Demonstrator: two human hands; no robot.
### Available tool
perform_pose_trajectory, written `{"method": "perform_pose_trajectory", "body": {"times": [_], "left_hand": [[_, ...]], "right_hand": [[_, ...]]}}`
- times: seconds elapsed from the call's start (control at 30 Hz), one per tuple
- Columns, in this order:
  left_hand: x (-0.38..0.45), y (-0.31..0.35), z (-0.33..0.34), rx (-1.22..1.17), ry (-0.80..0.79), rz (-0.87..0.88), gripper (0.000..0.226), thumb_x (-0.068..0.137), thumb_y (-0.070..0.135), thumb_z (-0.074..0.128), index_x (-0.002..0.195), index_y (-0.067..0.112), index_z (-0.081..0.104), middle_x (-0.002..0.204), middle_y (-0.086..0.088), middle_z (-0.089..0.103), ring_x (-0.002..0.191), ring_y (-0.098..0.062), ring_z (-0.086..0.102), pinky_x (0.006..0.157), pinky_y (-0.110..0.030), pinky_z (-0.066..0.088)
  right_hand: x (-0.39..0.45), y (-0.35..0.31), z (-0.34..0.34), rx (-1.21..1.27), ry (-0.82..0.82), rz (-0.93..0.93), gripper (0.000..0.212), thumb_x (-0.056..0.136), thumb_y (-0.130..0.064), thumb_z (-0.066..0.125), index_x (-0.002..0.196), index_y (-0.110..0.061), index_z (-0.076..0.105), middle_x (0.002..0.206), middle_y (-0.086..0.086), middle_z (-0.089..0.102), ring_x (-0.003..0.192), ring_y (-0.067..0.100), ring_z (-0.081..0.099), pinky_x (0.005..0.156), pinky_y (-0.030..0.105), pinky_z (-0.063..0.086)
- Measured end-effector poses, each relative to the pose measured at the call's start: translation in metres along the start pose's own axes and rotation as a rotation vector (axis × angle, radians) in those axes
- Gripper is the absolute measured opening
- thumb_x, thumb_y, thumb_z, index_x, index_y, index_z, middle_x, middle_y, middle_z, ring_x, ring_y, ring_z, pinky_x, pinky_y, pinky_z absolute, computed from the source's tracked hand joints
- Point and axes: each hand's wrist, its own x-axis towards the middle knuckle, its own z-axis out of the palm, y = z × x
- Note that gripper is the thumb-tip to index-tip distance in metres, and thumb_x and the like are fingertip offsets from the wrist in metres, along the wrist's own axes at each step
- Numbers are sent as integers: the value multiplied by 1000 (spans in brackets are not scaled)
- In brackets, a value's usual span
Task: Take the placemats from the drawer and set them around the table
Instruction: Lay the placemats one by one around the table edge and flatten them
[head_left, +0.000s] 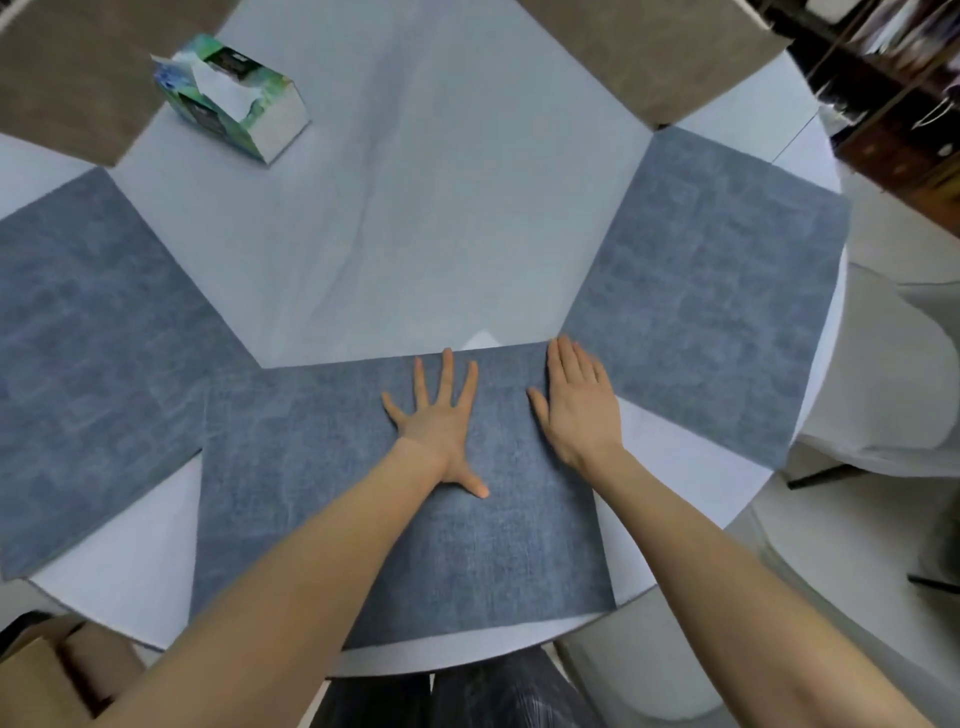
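A blue-grey placemat (311, 493) lies flat at the near edge of the round white table (415, 208). My left hand (441, 421) rests flat on its middle, fingers spread. My right hand (576, 405) lies flat on its far right corner, fingers together. A second blue placemat (93, 353) lies to the left, its corner under the near one. A third blue placemat (717, 291) lies to the right. Two brown placemats (67, 78) (649, 47) lie at the far left and far right of the table.
A green tissue box (234, 98) stands at the far left of the table. White chairs (893, 384) stand at the right. A dark shelf (893, 78) fills the top right corner. A brown box (47, 670) sits on the floor at the lower left.
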Motion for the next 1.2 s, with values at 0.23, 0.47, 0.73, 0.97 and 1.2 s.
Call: {"method": "perform_pose_trajectory", "body": {"times": [0.23,0.47,0.73,0.97,1.2], "left_hand": [[-1,0,-3,8,-26,8,155,51,63,83,140,26,-38,144,-4,-50,137,-40,-35,105,-76,1],[1,-1,-2,8,-29,9,155,50,63,83,140,27,-39,143,-2,-51,137,-40,-36,105,-76,0],[3,-1,-2,22,-35,1,157,49,66,82,140,27,-39,143,-2,-52,137,-39,-36,105,-76,0],[3,-1,-3,26,-41,-3,156,49,65,82,140,26,-39,143,-3,-51,137,-40,-36,105,-76,1],[2,-1,-3,8,-28,-1,156,49,64,83,141,27,-38,144,-2,-50,137,-39,-37,106,-76,1]], "right_hand": [[41,-11,-23,-56,94,-107,29,94,-31,48,102,-3,53,102,16,53,92,33,50,79,39,40],[56,-23,-30,-164,-2,-146,33,100,-19,28,96,-6,57,99,15,62,87,31,57,70,36,35],[70,-28,-45,435,-209,66,39,91,-41,52,65,-14,43,65,1,52,68,24,48,61,31,33],[72,-14,-47,585,-206,-52,17,96,-26,49,90,-11,50,69,1,54,61,14,47,58,30,33],[67,-11,-47,408,-165,-128,39,90,4,33,127,-7,34,64,3,44,59,21,42,62,36,36]]}}
